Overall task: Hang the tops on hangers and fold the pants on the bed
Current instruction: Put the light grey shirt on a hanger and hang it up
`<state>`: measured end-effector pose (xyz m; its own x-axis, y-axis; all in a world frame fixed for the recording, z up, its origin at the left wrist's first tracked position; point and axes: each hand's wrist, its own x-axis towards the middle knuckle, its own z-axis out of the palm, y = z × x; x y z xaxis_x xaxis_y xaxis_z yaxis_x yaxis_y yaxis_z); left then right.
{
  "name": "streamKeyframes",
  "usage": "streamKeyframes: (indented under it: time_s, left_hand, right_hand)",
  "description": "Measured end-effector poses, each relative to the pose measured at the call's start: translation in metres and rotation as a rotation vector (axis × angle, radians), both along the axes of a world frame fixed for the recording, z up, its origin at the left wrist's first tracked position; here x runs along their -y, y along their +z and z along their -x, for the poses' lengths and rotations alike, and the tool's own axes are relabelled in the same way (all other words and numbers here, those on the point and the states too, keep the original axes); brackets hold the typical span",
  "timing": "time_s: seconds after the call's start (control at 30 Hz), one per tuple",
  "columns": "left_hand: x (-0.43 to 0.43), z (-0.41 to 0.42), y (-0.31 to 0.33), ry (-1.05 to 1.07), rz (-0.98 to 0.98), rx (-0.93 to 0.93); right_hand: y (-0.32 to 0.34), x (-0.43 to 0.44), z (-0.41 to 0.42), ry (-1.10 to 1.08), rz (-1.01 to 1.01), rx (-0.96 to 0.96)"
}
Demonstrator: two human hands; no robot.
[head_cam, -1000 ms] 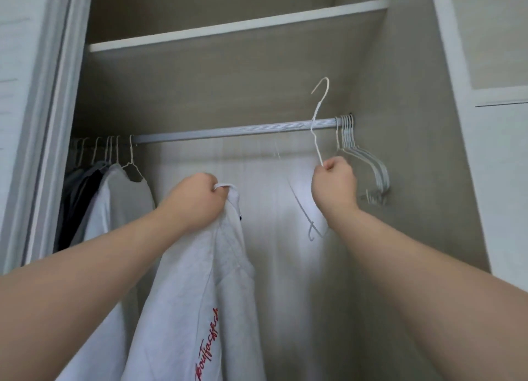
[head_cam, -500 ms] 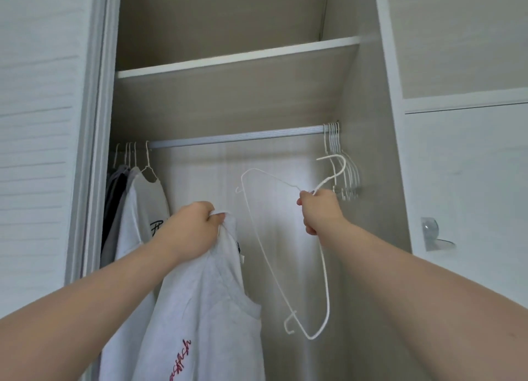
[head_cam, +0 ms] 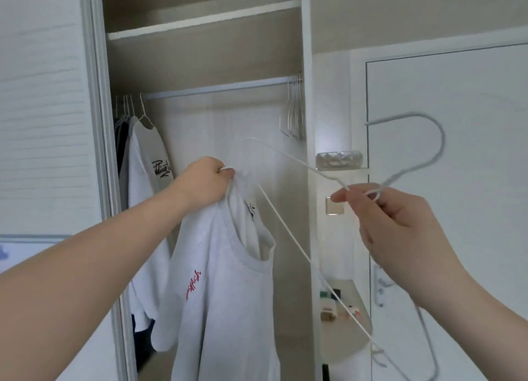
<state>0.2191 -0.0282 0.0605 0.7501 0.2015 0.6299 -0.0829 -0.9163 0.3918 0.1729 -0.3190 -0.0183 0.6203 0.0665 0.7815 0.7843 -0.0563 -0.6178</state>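
A white T-shirt (head_cam: 223, 280) is gripped by its bunched collar in the curled fingers of the left hand (head_cam: 204, 180) and is held up, hanging freely, in front of the open wardrobe (head_cam: 200, 58), just right of the tops already hung (head_cam: 148, 158) at the left end of the rail (head_cam: 214, 88). A white wire hanger (head_cam: 442, 142) is pinched at its neck, just below the hook, between thumb and forefinger of the right hand (head_cam: 400, 229); it is held tilted, nearer and to the right, one shoulder reaching toward the collar. Spare hangers (head_cam: 294, 115) are bunched at the rail's far right end.
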Motion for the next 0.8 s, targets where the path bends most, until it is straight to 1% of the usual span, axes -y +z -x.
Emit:
streamKeyframes:
  time_s: [0.13, 0.2, 0.3, 0.43, 0.57, 0.7, 0.8]
  left_hand:
    - [0.052, 0.034, -0.046, -0.053, 0.002, -0.073]
    - [0.073, 0.05, -0.066, -0.075, 0.014, -0.113]
    - [0.098, 0.073, -0.096, -0.111, 0.043, -0.18]
    - [0.133, 0.103, -0.134, -0.226, 0.1, -0.25]
    - [0.166, 0.131, -0.161, -0.343, 0.004, -0.345]
    - [0.194, 0.148, -0.177, -0.414, -0.011, -0.404]
    - [0.225, 0.164, -0.187, -0.481, -0.077, -0.429]
  right_hand:
    - [-0.053, 0.066, 0.056, -0.045, 0.026, -0.036]
    - [-0.073, 0.097, 0.081, -0.037, 0.07, -0.066]
    - [-0.097, 0.138, 0.114, -0.016, 0.124, -0.147]
    - [-0.117, 0.174, 0.146, -0.055, 0.22, -0.228]
    - [-0.123, 0.198, 0.172, -0.087, 0.313, -0.277]
    - [-0.133, 0.219, 0.185, -0.11, 0.468, -0.35]
    - [-0.152, 0.219, 0.191, -0.107, 0.55, -0.346]
